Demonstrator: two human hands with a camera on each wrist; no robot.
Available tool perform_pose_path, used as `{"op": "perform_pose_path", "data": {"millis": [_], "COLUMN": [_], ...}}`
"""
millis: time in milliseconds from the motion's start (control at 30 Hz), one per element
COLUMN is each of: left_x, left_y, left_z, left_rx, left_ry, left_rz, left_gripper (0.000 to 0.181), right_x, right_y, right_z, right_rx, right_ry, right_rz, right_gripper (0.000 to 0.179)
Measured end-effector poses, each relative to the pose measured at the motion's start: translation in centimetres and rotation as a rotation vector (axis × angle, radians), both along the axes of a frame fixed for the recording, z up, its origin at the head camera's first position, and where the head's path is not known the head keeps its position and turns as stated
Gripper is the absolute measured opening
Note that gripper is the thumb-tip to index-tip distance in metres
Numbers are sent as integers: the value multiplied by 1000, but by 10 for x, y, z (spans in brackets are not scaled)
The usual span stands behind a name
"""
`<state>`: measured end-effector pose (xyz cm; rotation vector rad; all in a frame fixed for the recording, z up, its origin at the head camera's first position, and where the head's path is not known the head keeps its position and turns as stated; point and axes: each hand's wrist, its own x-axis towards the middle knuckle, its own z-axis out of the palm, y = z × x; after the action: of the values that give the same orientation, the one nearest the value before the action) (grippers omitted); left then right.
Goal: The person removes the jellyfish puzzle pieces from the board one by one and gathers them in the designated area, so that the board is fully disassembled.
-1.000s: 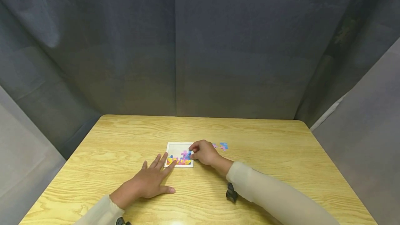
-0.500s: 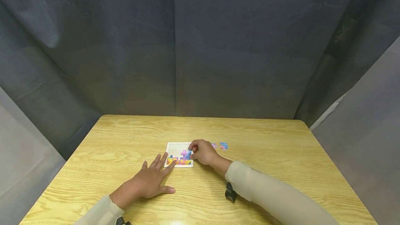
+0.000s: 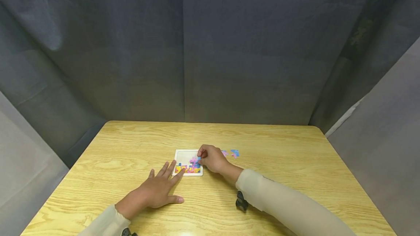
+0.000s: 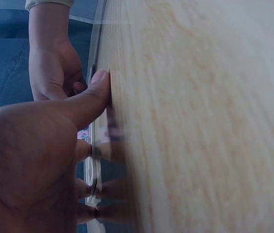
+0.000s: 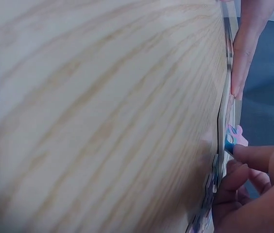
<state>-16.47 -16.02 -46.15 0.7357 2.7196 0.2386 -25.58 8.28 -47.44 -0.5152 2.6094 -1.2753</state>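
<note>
A white puzzle tray (image 3: 187, 152) lies on the wooden table, its near strip filled with yellow and pink puzzle pieces (image 3: 188, 169). My right hand (image 3: 213, 158) pinches a pink and blue puzzle piece (image 5: 236, 137) between thumb and fingers at the tray's right side. In the right wrist view that piece stands tilted up from the tray. My left hand (image 3: 157, 188) lies spread at the tray's lower left, fingertips on its frame and near pieces. From the left wrist view, the left thumb (image 4: 91, 99) stretches along the tabletop; the held piece is mostly hidden there.
Loose pink and blue puzzle pieces (image 3: 234, 153) lie on the table (image 3: 269, 163) right of the tray, partly behind the right hand. Dark curtains (image 3: 210, 54) hang beyond the table's far edge.
The pinched pink and blue piece has tilted and shifted slightly at the tray's right side, with my right hand moving a little up and left. My left hand stays in place.
</note>
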Motion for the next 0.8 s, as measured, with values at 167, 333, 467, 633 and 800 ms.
{"op": "perform_pose_path", "data": {"millis": [167,333,467,633,800], "left_x": [0,0,-1,-4,-8], "left_y": [1,1,1,2,7], "left_z": [0,0,0,-3,2], "left_rx": [-2,1,10,43,43], "left_ry": [-1,3,16,24,11], "left_rz": [7,5,-1,11,2], "left_gripper": [98,98,99,103,100], "right_x": [0,0,0,-1,-2], "right_y": [-2,-3,-4,-4,-3], "right_z": [1,3,3,2,1], "right_rx": [-10,-7,-8,-12,-7], "right_ry": [6,-5,-4,-14,-31], "right_rz": [-26,-46,-53,-54,-51], "right_gripper": [16,14,14,14,14]}}
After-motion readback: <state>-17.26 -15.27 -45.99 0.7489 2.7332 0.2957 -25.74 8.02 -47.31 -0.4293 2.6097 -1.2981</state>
